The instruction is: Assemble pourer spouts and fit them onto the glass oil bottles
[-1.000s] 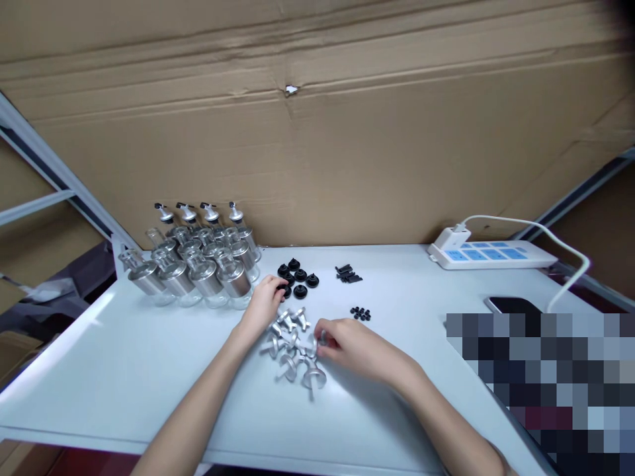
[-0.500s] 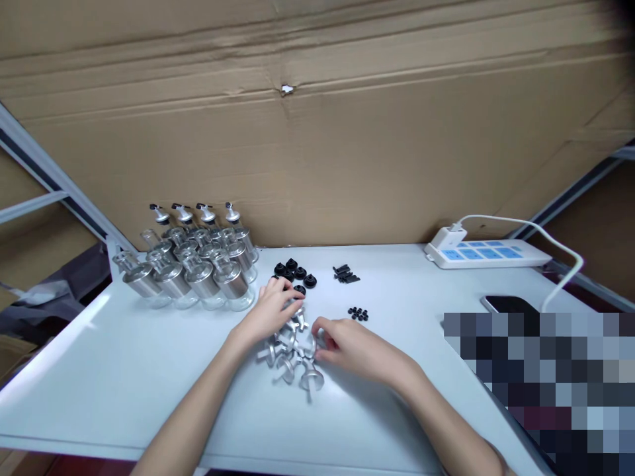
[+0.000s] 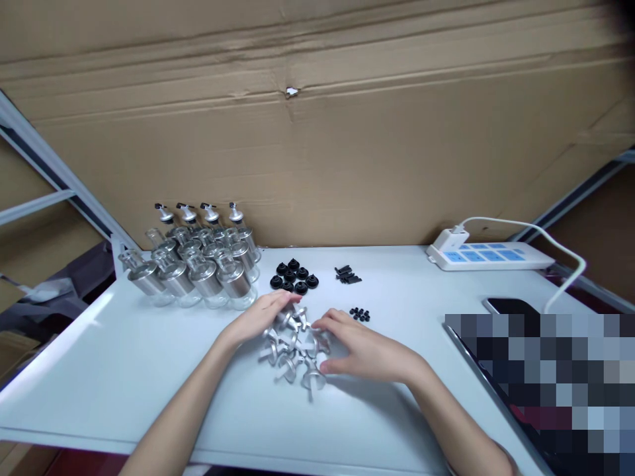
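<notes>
A pile of silver metal pourer spouts (image 3: 289, 344) lies on the white table between my hands. My left hand (image 3: 260, 316) rests at the pile's upper left edge, fingers stretched out, partly covering some spouts. Around the right side curves my right hand (image 3: 370, 347), thumb and fingers apart, near or touching the outer spouts; I cannot tell whether it touches them. Just beyond the left fingertips sits a cluster of round black stoppers (image 3: 301, 287). Neither hand holds anything that I can see.
Glass bottles with metal sleeves (image 3: 201, 277) stand in rows at left, the back ones bearing spouts. Small black tubes (image 3: 348, 275) and tiny black caps (image 3: 360, 314) lie right of the stoppers. A power strip (image 3: 491, 256), a phone (image 3: 510, 306) and a blurred-out device are at right.
My left hand has drawn back toward me from over the black stoppers, uncovering more of them. The fingers of my right hand have spread wider beside the pile. The view has shifted slightly.
</notes>
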Demonstrator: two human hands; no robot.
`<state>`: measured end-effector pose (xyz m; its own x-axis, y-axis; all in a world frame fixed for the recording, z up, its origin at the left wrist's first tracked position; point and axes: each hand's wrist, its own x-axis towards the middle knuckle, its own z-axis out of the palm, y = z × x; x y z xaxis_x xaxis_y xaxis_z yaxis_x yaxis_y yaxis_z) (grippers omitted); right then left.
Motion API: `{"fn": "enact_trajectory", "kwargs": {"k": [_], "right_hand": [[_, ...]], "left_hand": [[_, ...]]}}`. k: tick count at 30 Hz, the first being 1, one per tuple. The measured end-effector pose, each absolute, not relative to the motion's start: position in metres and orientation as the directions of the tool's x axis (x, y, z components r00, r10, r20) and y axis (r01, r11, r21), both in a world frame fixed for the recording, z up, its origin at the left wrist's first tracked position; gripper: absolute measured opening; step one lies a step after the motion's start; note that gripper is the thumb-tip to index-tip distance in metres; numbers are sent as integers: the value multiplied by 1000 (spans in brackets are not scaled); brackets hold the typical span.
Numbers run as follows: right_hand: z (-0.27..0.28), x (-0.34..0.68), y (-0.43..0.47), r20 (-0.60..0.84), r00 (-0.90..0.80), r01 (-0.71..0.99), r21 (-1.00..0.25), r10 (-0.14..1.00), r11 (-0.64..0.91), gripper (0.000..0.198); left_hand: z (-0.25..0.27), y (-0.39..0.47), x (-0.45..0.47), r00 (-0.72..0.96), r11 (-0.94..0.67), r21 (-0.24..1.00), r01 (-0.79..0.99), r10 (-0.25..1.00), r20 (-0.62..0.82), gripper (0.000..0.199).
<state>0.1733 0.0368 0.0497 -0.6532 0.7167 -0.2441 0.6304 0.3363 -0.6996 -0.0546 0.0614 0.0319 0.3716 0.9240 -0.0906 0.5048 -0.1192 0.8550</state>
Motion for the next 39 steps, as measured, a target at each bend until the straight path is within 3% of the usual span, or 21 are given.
{"fn": "enact_trajectory", "kwargs": {"k": [7,16,19,24,26,29,31,33,36,39], "right_hand": [[43,167,36,-219,-712,524,-798,667,297,92],[37,165,37,-136,-711,460,-832,690,311,70],[39,165,38,-85,-682,457,-826,727,332,63],[47,162,38,39,-575,431,-835,817,342,46],[51,158,39,86,-503,417,-848,860,329,37],[58,146,46,130,-438,399,-859,890,322,29],[65,133,56,174,-444,359,-864,879,353,27],[73,116,71,226,-455,297,-874,862,385,25],[83,88,103,276,-426,243,-883,862,402,22],[89,58,141,313,-373,232,-880,873,414,22]], "left_hand": [[32,53,-60,415,-31,909,416,895,-160,53],[35,52,-60,401,-78,893,443,908,-119,49],[39,51,-61,342,-174,874,454,940,9,43],[39,51,-67,135,-442,748,495,890,436,32],[38,52,-74,12,-530,629,569,770,638,29],[38,56,-91,-144,-527,383,758,438,887,22],[38,60,-105,-212,-421,313,851,271,939,18],[35,65,-118,-252,-328,312,892,211,944,29],[26,66,-129,-180,-315,262,912,266,947,37],[18,59,-129,-27,-407,219,887,429,903,10]]}}
